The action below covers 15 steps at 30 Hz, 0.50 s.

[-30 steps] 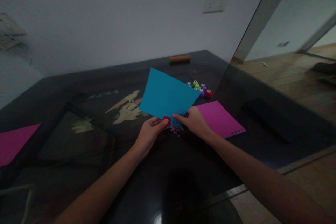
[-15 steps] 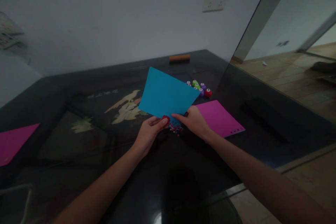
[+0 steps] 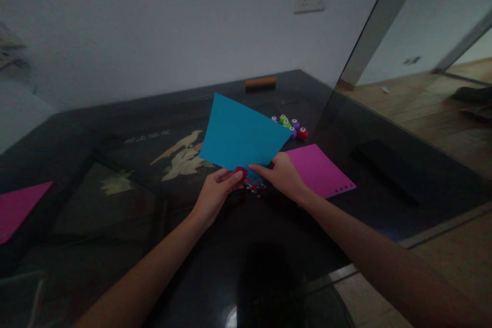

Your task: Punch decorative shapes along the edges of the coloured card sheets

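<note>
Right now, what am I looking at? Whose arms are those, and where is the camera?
There is no machine here. The arms belong to a person who wears the camera on the head, so the one picture looks forward and down, as their eyes would.

The left hand pinches a small red punch clipped on the lower edge of a blue paper sheet. The right hand holds that same edge beside it.

Everything sits on a dark shiny table. Under the hands lies a heap of tiny coloured paper dots. To the right lies a pink sheet with holes along one edge. Behind it stands a cluster of little punches, green, purple and red. Another pink sheet lies far left.
</note>
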{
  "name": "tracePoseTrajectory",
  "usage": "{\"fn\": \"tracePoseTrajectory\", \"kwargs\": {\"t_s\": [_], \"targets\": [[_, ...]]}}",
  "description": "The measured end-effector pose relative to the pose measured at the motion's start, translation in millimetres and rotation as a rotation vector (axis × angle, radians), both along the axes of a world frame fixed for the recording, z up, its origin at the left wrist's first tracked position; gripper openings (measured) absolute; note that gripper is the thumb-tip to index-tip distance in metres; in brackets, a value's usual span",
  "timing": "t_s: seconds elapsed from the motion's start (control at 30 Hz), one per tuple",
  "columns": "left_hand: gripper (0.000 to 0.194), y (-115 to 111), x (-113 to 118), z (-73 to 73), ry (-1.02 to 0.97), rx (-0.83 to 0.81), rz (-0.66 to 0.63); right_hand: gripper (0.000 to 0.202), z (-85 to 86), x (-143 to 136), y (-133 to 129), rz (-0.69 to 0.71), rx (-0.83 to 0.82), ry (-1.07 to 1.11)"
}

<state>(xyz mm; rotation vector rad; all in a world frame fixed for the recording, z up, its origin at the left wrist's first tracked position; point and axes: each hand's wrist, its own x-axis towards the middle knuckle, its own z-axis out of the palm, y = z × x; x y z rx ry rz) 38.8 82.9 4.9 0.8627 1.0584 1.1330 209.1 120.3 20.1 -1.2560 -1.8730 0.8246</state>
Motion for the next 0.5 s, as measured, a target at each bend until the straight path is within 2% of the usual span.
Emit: {"fn": "tracePoseTrajectory", "kwargs": {"t_s": [0.5], "targets": [[0.026,-0.2,-0.2,-1.0,-0.005,0.011,0.002,0.021,-0.1,-0.2,-1.0,-0.002,-0.030,0.011]]}}
